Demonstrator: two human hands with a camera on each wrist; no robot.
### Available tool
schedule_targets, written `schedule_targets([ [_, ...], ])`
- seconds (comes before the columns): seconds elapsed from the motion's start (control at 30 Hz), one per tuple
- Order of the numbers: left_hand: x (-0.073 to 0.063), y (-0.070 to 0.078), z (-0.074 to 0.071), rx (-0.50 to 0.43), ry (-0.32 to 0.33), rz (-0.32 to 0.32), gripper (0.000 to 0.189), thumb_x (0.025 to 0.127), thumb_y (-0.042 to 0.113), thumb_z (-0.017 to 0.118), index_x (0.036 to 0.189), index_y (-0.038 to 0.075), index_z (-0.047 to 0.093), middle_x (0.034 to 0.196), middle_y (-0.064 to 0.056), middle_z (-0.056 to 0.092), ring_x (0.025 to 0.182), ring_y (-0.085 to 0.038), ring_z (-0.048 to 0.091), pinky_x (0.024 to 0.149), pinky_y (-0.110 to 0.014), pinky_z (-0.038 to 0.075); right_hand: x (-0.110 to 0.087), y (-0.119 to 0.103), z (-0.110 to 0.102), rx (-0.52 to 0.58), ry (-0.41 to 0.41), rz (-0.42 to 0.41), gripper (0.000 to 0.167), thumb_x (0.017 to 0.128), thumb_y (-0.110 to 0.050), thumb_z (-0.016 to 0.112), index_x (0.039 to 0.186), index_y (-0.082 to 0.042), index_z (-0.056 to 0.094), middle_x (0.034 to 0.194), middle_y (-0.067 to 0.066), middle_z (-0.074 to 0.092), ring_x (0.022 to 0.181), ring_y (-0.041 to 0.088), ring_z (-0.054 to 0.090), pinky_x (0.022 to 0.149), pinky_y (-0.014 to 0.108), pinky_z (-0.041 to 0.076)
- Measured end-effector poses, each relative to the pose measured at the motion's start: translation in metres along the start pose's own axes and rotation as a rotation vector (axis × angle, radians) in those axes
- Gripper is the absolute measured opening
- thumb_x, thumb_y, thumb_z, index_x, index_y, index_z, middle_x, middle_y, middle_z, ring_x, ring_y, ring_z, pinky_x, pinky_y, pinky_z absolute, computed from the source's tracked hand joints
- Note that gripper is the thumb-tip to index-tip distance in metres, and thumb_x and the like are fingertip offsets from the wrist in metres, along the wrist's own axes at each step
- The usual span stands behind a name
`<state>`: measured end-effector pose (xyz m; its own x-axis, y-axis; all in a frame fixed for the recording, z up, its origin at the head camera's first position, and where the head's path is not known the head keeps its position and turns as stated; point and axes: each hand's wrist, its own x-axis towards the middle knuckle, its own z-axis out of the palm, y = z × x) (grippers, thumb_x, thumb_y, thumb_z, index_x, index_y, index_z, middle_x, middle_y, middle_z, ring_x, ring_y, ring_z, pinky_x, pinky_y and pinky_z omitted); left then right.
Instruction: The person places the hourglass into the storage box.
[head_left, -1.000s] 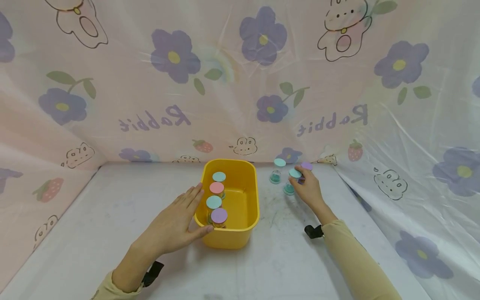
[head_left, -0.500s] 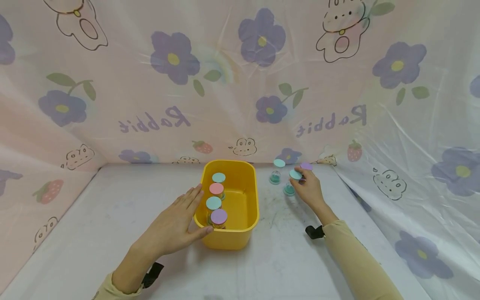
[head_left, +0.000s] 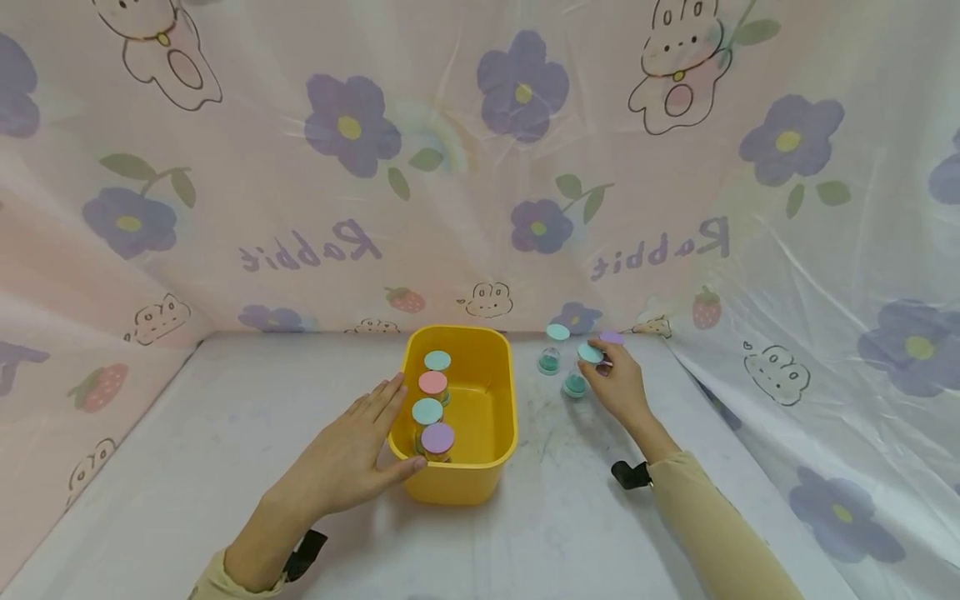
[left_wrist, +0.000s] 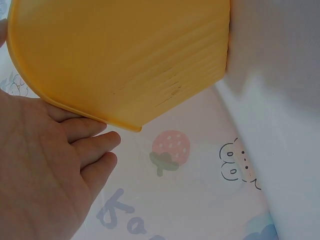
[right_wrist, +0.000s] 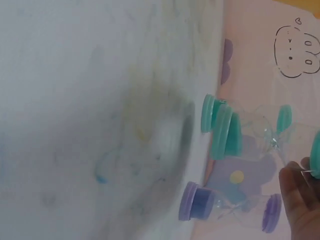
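Note:
My right hand (head_left: 621, 390) pinches a teal-capped hourglass (head_left: 575, 385) near its top; in the right wrist view its lower cap hangs close to the table, and the teal sand (right_wrist: 234, 137) lies in the lower bulb. Behind it to the left stands another teal hourglass (head_left: 550, 360). A purple hourglass (right_wrist: 201, 204) is upright beside the right fingers, mostly hidden by them in the head view. My left hand (head_left: 337, 454) rests with straight fingers along the left rim of a yellow bin (head_left: 457, 485). Its fingertips touch that rim in the left wrist view.
Along the bin's left side stand several hourglasses, with teal (head_left: 437, 360), pink (head_left: 432, 382) and purple (head_left: 438, 437) tops. The white table (head_left: 300, 367) ends at a patterned curtain (head_left: 442, 208) behind and at the sides.
The held hourglass's base shifts slightly left and toward me, tilting it a little. The head view tips up slightly. My left hand stays on the bin's rim.

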<state>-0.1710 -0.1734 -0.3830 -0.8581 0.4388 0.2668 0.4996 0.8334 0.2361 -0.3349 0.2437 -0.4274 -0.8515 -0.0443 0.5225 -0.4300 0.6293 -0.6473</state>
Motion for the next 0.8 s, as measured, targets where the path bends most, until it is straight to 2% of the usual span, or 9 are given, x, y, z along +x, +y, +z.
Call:
schedule_targets([
  [0.07,0.000,0.000,0.000,0.000,-0.002,-0.002,0.101,0.098,0.072,0.051,0.164,0.001,0.024,0.173,-0.014,0.017,0.157,-0.034,0.024,0.126,-0.054,0.026,0.000,-0.003,-0.001,0.014,0.019,-0.035,0.044,0.092,-0.005,0.077,0.132,0.008,0.064,0.120,0.024,0.065,0.106,0.038,0.070,0.079,0.010,0.053],
  [0.17,0.000,0.000,0.000,-0.003,-0.002,-0.006,0.101,0.098,0.072,0.052,0.164,0.001,0.024,0.173,-0.013,0.017,0.157,-0.034,0.024,0.126,-0.054,0.026,0.001,-0.009,-0.002,0.039,0.046,-0.085,0.041,0.091,-0.003,0.078,0.129,0.008,0.066,0.116,0.023,0.066,0.102,0.038,0.070,0.081,0.025,0.061],
  [0.23,0.000,0.000,0.000,-0.002,-0.001,-0.006,0.101,0.098,0.072,0.052,0.164,0.001,0.024,0.173,-0.013,0.017,0.157,-0.034,0.024,0.126,-0.053,0.025,0.002,-0.013,-0.002,0.050,0.063,-0.120,0.040,0.091,-0.003,0.078,0.128,0.008,0.066,0.114,0.022,0.066,0.100,0.037,0.070,0.081,0.028,0.061],
  [0.47,0.000,0.001,0.001,-0.004,-0.003,-0.009,0.101,0.098,0.071,0.052,0.165,0.002,0.024,0.173,-0.013,0.017,0.157,-0.033,0.023,0.126,-0.053,0.025,0.007,-0.035,-0.004,0.085,0.075,-0.202,0.040,0.094,-0.005,0.075,0.132,0.005,0.066,0.117,0.020,0.066,0.101,0.032,0.068,0.083,0.007,0.052],
  [0.67,0.001,0.000,0.001,-0.002,-0.001,-0.002,0.101,0.098,0.070,0.053,0.164,0.001,0.024,0.173,-0.014,0.017,0.157,-0.034,0.024,0.126,-0.053,0.025,0.015,-0.057,-0.003,0.149,0.105,-0.286,0.038,0.093,0.000,0.075,0.130,0.006,0.067,0.117,0.021,0.066,0.101,0.030,0.066,0.086,0.006,0.051],
  [0.8,0.001,0.000,0.001,0.001,0.001,0.000,0.100,0.098,0.070,0.054,0.164,0.000,0.025,0.172,-0.014,0.018,0.157,-0.034,0.024,0.126,-0.053,0.025,0.020,-0.073,0.000,0.187,0.126,-0.331,0.038,0.091,0.007,0.074,0.128,0.011,0.066,0.119,0.027,0.065,0.102,0.035,0.065,0.087,0.008,0.051],
])
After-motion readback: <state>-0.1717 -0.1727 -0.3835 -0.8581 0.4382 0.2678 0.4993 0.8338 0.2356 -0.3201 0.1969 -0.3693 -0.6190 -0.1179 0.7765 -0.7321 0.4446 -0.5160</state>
